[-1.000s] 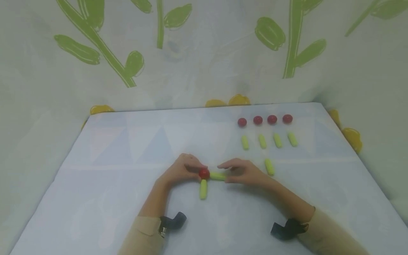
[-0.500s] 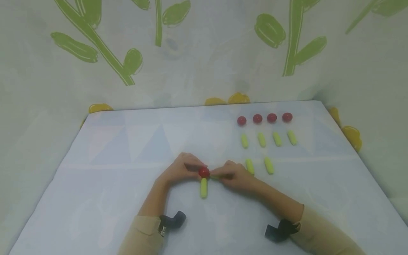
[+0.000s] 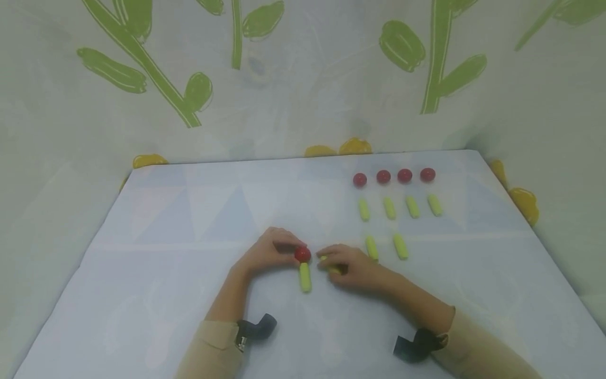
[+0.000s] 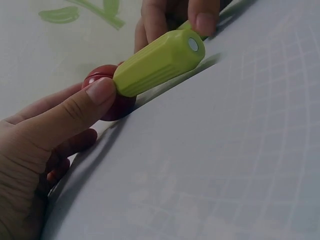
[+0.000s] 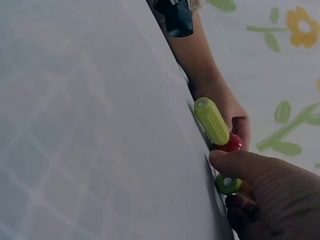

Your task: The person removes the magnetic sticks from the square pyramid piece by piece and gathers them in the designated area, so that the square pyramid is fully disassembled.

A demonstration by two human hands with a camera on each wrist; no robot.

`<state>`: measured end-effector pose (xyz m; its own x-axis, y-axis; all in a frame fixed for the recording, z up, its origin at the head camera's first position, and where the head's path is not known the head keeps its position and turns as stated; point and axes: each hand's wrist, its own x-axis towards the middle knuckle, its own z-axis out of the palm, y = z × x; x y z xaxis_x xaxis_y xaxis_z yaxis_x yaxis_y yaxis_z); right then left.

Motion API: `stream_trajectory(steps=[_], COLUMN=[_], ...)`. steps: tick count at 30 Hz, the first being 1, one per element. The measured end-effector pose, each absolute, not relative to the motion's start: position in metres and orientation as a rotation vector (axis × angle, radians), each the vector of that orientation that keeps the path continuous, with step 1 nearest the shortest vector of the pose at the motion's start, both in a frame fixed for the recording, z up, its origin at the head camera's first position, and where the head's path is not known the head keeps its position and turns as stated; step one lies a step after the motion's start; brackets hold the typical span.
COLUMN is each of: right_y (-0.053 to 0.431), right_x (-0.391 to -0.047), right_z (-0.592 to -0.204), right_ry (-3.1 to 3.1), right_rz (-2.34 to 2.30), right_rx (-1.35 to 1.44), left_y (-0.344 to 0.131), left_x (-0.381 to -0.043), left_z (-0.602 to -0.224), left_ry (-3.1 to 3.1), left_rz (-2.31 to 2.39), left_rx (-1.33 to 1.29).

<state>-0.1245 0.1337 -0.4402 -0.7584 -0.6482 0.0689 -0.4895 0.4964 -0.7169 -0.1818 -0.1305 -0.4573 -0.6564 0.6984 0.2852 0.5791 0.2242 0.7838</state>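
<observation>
In the head view my left hand point(image 3: 270, 252) pinches a glossy red ball point(image 3: 302, 254) between thumb and fingers. A yellow-green ribbed rod point(image 3: 305, 278) sticks out from the ball toward me; the left wrist view shows a silvery disc in the rod's free end point(image 4: 193, 44). Just to the right, my right hand point(image 3: 355, 267) has its thumb and fingers around a second yellow-green rod point(image 3: 333, 268), mostly covered by the fingers. A small gap separates that rod from the ball in the head view. In the right wrist view the second rod's end point(image 5: 227, 184) shows under the thumb.
Several red balls point(image 3: 383, 177) lie in a row at the back right of the white table point(image 3: 165, 295). In front of them is a row of several yellow-green rods point(image 3: 389, 208). Two more rods point(image 3: 400, 247) lie nearer, just beyond my right hand.
My right hand moved left to the ball with its rod, then drew back slightly right, the rod now angled. The front rod's near end has swung a little right. The left hand stays put.
</observation>
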Motion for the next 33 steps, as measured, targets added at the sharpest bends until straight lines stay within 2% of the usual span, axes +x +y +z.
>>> stream_trajectory(steps=[7,14,20,24,33], right_y=[0.139,0.141,0.148,0.159,0.195], right_x=[-0.125,-0.121,-0.117,-0.116,-0.114], right_z=[-0.435,-0.432,-0.426,-0.420,-0.416], right_ry=[2.509,2.521,2.584,2.614,2.732], right_rz=[-1.106,-1.139,-1.060,-1.165,-1.297], right_rx=[-0.993,-0.965,-0.934,-0.926,-0.852], left_y=[-0.129,-0.124,-0.123,-0.122,-0.124], left_x=[-0.178,-0.167,-0.166,-0.164,-0.166], left_z=[-0.453,-0.426,-0.423,-0.419,-0.424], left_ry=[2.391,2.347,2.332,2.363,2.326], left_rz=[1.412,1.439,1.450,1.407,1.460], left_rx=[1.142,1.128,1.001,0.922,1.078])
